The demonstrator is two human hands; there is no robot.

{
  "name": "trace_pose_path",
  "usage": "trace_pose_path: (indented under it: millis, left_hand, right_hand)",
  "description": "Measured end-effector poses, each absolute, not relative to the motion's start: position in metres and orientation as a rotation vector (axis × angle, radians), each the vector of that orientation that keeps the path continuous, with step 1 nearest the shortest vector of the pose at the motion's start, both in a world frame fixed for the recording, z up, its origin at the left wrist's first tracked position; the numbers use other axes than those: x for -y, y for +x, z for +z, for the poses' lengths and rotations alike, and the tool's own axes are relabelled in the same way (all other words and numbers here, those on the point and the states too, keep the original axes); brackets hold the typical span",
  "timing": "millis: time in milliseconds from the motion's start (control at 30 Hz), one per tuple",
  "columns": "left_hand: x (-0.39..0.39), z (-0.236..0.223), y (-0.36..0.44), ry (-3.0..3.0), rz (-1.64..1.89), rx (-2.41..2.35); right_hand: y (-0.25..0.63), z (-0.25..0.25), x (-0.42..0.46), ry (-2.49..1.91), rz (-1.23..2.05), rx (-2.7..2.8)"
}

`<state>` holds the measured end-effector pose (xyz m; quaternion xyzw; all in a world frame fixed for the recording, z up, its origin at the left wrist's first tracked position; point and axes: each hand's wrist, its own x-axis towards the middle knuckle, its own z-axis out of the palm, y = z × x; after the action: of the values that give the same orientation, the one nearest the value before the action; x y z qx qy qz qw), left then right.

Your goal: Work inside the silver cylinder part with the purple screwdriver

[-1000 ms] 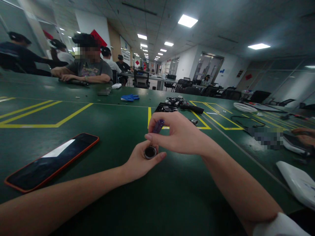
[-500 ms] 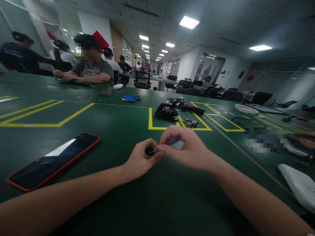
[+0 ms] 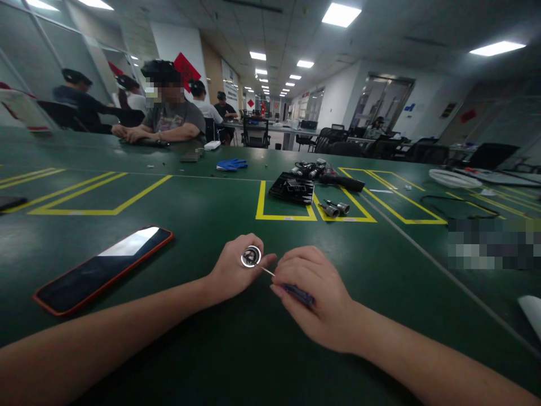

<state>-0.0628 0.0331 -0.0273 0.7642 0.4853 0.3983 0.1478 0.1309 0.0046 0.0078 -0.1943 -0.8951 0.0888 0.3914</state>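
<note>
My left hand (image 3: 236, 270) is closed around a round metal cylindrical part (image 3: 251, 256), its open end turned up toward me with a bright ring at the rim. Between the fingers of my right hand (image 3: 316, 293) is a small screwdriver (image 3: 299, 294) with a dark purple handle. Its thin shaft points left and its tip is close to the side of the metal part; whether it touches cannot be made out. Most of the part's body is hidden in my left palm.
A phone in an orange case (image 3: 105, 270) lies left of my forearm. Beyond my hands are two metal connectors (image 3: 336, 208), a black pouch (image 3: 291, 189), a bundle of dark parts (image 3: 315, 169) and a blue glove (image 3: 231, 164). A person (image 3: 169, 113) sits across the green table (image 3: 203, 200).
My right hand has drawn down and to the right, away from my left fingers, bringing the screwdriver shaft into view. The metal part has tilted so its ring faces me. The view has shifted.
</note>
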Motion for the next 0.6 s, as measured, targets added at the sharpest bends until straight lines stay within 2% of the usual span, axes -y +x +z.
trace_pose_path:
  millis: [600]
  left_hand:
    - [-0.0313,-0.0222,-0.0617,2.257,1.103,-1.385]
  right_hand:
    - [0.1344,0.003,-0.0087,-0.528,0.436,2.161]
